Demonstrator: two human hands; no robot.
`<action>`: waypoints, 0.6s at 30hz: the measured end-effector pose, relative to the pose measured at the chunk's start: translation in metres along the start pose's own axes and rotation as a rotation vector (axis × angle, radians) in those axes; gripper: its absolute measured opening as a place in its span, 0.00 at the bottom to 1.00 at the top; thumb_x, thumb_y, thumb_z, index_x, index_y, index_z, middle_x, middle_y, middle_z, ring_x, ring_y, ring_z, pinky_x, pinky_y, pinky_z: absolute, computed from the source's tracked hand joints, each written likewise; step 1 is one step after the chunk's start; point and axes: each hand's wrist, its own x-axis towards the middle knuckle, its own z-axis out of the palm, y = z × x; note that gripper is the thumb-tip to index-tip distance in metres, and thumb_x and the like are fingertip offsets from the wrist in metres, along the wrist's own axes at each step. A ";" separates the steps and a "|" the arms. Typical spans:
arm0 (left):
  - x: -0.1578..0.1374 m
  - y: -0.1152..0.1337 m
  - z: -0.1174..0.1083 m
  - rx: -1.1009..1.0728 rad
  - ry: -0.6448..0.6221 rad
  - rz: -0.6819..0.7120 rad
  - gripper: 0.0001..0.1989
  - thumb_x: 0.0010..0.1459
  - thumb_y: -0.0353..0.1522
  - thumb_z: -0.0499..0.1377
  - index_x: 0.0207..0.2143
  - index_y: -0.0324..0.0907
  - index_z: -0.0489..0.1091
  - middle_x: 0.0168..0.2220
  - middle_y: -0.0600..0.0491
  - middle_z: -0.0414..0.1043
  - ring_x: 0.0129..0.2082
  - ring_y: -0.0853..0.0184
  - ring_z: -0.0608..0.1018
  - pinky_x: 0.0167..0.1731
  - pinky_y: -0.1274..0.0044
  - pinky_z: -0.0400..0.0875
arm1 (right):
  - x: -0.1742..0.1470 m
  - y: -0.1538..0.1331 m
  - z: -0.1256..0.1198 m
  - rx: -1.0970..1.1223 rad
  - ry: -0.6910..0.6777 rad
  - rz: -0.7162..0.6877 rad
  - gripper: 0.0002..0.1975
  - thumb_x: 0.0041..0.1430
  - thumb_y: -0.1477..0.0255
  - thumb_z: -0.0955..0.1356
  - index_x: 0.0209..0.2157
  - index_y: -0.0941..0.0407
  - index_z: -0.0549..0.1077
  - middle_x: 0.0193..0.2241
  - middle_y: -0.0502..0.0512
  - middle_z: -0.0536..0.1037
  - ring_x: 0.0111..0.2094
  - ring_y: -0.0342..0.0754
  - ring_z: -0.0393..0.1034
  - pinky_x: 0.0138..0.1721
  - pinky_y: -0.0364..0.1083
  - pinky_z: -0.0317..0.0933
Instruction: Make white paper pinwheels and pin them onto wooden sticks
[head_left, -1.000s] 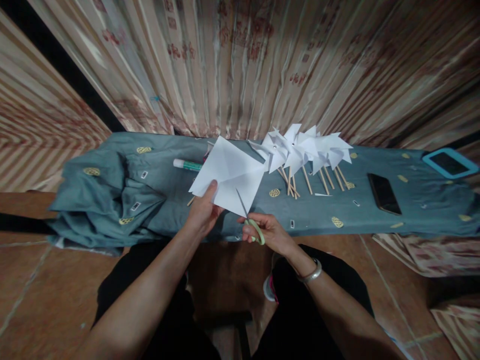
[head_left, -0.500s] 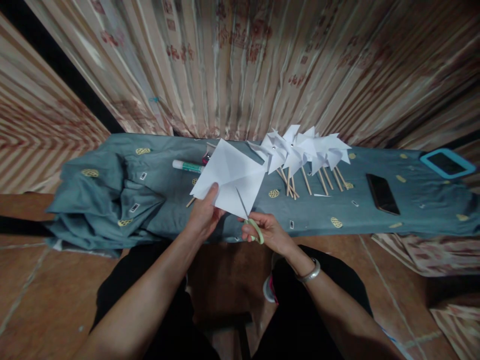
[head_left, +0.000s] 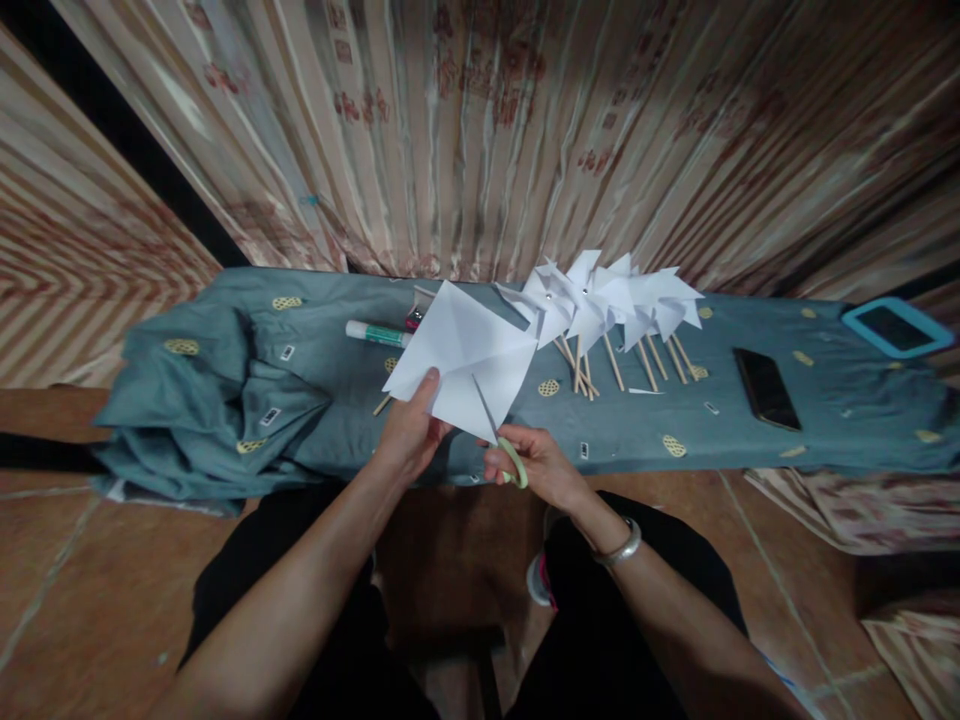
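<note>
while the left hand pinches one sheet, the right hand grips one pair of scissors at the sheet's near corner; right of the sheet lie one phone and at least four pinwheels.

Pinwheels between paper and phone

Sheet: matt, smooth paper, lightly creased; pinwheels also paper, sticks bare wood. Scissors: plastic-looking handles, metal blade. Cover: matt, wrinkled cloth; curtain: satiny fabric; bangle: shiny metal.
</note>
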 end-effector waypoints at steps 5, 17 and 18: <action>0.000 0.000 0.001 -0.016 0.008 -0.006 0.08 0.61 0.26 0.56 0.42 0.38 0.72 0.35 0.51 0.79 0.29 0.70 0.79 0.42 0.74 0.77 | 0.001 0.001 0.000 0.017 0.010 0.016 0.20 0.38 0.59 0.78 0.28 0.59 0.74 0.19 0.46 0.74 0.18 0.36 0.64 0.21 0.38 0.58; 0.002 -0.002 -0.004 -0.018 -0.005 0.002 0.10 0.60 0.26 0.57 0.45 0.38 0.72 0.38 0.49 0.79 0.31 0.69 0.80 0.40 0.75 0.77 | 0.002 0.002 0.001 0.003 0.006 -0.008 0.19 0.39 0.60 0.78 0.27 0.58 0.75 0.17 0.45 0.74 0.17 0.36 0.64 0.19 0.38 0.57; 0.002 -0.002 -0.004 -0.020 0.000 0.002 0.11 0.60 0.27 0.57 0.45 0.38 0.71 0.38 0.49 0.79 0.32 0.68 0.80 0.40 0.74 0.77 | 0.002 0.003 0.002 0.001 0.006 -0.010 0.19 0.39 0.60 0.78 0.27 0.58 0.75 0.17 0.45 0.74 0.17 0.36 0.63 0.19 0.38 0.57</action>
